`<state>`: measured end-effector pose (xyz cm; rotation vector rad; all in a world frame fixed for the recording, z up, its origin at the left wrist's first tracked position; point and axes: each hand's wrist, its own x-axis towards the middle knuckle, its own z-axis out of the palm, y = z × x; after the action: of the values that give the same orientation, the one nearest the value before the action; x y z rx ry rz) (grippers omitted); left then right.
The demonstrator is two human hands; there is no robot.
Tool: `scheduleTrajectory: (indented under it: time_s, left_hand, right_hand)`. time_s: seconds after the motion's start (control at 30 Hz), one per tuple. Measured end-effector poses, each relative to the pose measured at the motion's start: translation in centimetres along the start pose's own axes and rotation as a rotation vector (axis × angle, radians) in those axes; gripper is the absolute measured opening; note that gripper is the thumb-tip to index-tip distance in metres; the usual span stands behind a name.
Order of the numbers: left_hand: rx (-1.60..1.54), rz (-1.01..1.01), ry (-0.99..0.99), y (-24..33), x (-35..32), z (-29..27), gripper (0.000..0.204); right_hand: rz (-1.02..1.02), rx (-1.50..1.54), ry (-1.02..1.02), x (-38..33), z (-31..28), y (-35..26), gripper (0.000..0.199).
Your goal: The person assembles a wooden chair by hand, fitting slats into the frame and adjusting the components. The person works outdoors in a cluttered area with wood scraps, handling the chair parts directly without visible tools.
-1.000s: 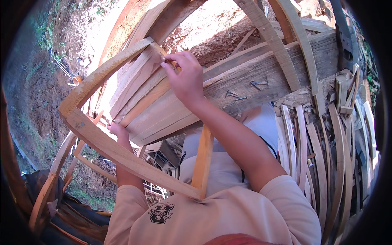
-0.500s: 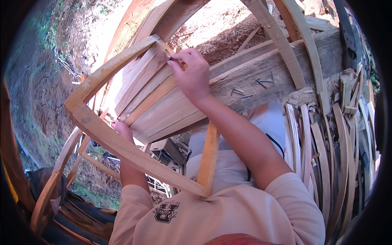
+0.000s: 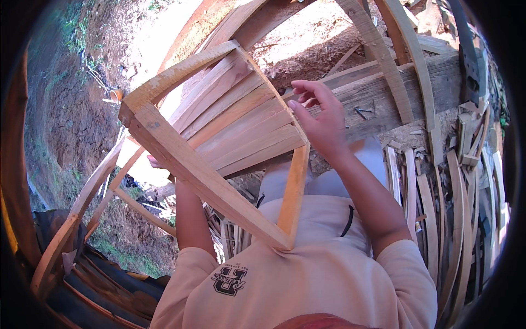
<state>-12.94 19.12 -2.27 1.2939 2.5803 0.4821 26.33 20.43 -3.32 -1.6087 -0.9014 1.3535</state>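
The person holds a wooden frame (image 3: 219,148) up in front of the chest, tilted so that its near corner rests against the beige shirt (image 3: 307,274). The frame is an open four-sided shape of pale rails, and inside it a row of flat slats (image 3: 241,123) lies side by side, filling the upper half from the far rail down toward the right rail; the lower half of the frame is open, with the light trousers (image 3: 329,181) showing through it. The left hand (image 3: 156,163) is mostly hidden behind the long left rail; only a few fingers peek out at the rail's edge, and whether they clasp it cannot be told. The right hand (image 3: 320,118) lies against the right rail near the ends of the slats, its fingers loosely spread and slightly curled, pinching nothing that can be seen. Just beyond that hand runs a weathered grey beam (image 3: 394,98), with a few dark nails (image 3: 364,112) lying loose on top of it. To the right, a heap of curved wooden strips (image 3: 438,203) stands on end. On the left, more curved rails (image 3: 76,219) lean above reddish earth (image 3: 71,109).
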Motion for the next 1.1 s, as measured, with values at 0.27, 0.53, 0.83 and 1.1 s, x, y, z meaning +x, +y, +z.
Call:
scheduleTrajectory:
  time_s: [0.27, 0.53, 0.83, 1.1]
  left_hand:
    - [0.129, 0.739, -0.243, 6.0, -1.0, 4.2, 0.062]
    - [0.151, 0.884, -0.225, 3.9, 0.2, 6.2, 0.039]
    - [0.114, 0.833, -0.226, 4.3, -0.2, 5.7, 0.040]
    - [0.307, 0.974, -0.153, 7.5, -0.9, 4.3, 0.037]
  right_hand:
    - [0.099, -0.217, -0.016, -4.3, -7.4, 2.0, 0.020]
    - [-0.024, -0.134, -0.075, 4.8, 3.6, 0.6, 0.029]
    - [-0.135, -0.244, -0.062, 8.7, 8.9, 3.0, 0.030]
    - [-0.094, -0.244, -0.049, 8.7, 8.9, 2.7, 0.026]
